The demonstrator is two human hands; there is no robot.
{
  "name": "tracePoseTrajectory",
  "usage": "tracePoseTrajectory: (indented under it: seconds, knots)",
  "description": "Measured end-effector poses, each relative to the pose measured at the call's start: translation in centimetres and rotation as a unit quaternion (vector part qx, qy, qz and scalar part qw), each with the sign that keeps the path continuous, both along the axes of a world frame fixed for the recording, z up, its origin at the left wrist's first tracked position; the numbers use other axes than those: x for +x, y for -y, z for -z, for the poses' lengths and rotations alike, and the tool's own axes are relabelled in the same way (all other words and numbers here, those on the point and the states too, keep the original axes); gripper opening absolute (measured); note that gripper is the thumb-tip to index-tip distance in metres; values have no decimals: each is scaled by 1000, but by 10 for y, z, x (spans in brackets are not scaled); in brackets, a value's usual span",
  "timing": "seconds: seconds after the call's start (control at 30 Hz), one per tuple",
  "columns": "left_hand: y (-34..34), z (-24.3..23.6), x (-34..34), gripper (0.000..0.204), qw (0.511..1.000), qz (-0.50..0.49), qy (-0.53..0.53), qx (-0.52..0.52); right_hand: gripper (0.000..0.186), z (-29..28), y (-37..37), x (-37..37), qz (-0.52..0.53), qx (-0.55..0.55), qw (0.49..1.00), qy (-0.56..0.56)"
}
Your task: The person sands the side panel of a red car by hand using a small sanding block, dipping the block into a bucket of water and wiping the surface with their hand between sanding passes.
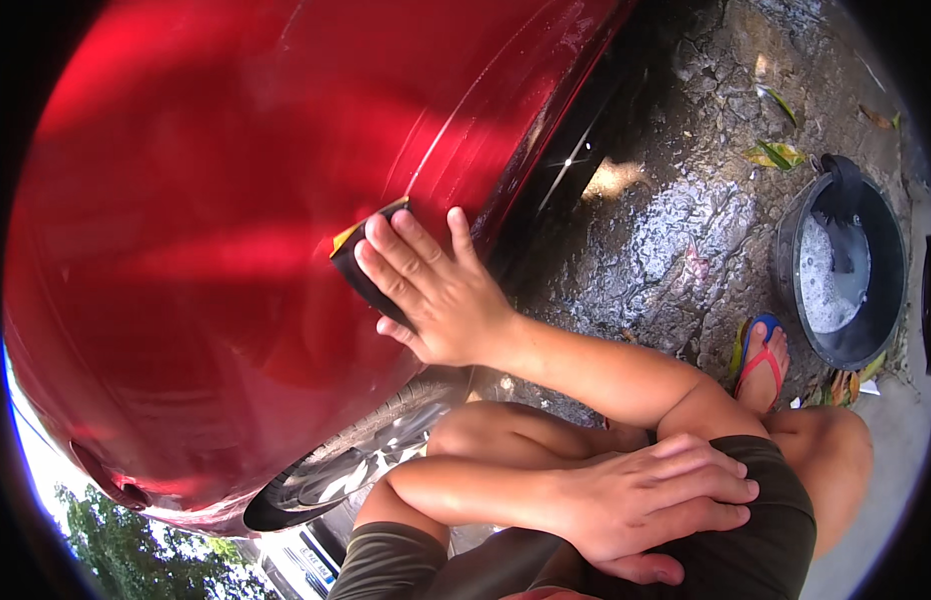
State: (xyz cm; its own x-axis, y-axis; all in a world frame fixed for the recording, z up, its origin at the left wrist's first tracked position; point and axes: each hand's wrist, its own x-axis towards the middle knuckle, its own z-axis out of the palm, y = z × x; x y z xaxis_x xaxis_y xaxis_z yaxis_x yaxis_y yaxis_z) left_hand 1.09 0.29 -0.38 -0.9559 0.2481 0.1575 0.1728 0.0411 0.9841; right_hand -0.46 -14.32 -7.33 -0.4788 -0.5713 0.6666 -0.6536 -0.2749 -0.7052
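Sponge (364, 262), dark with a yellow face, sits mid-frame under my right hand (438, 298), fingers spread flat, pressing it against the red car panel (206, 250). My left hand (646, 505) rests open on my thigh, bracing my crouch. Wet cracked pavement (676, 220) and a soapy bucket (843, 262) lie at right.

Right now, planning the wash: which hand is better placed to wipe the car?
Right: the right hand presses the dark, yellow-backed foam sponge on the glossy red car panel; the left hand rests empty in the lap.
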Motion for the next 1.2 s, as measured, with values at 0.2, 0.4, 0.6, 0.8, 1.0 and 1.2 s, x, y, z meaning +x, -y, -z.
tracePoseTrajectory:
  seconds: [0.2, 0.4, 0.6, 0.8, 1.0, 1.2]
  knots:
    - [-1, -10, -8, 70, 994, -61, -80, -45, 71, -22, 25, -214, 225, 51, 946, 228]
    - [0, 1, -2, 71, 1000, 0, -1, 5, 79, -10, 4, -14, -3, -33, 999, 0]
    - [3, -10, -3, 71, 995, -57, -72, -34, 71, -32, 28, -226, 204, 39, 957, 204]
    - [7, 0, -3, 73, 1000, -3, -8, 2, 84, -18, 16, -33, 24, -18, 999, 44]
    - [-1, -8, -5, 70, 997, -44, -67, -24, 71, -1, 33, -202, 266, 11, 955, 132]
    - [4, 4, -8, 69, 1000, -6, -15, 7, 73, -1, 14, -37, 47, -45, 998, -8]
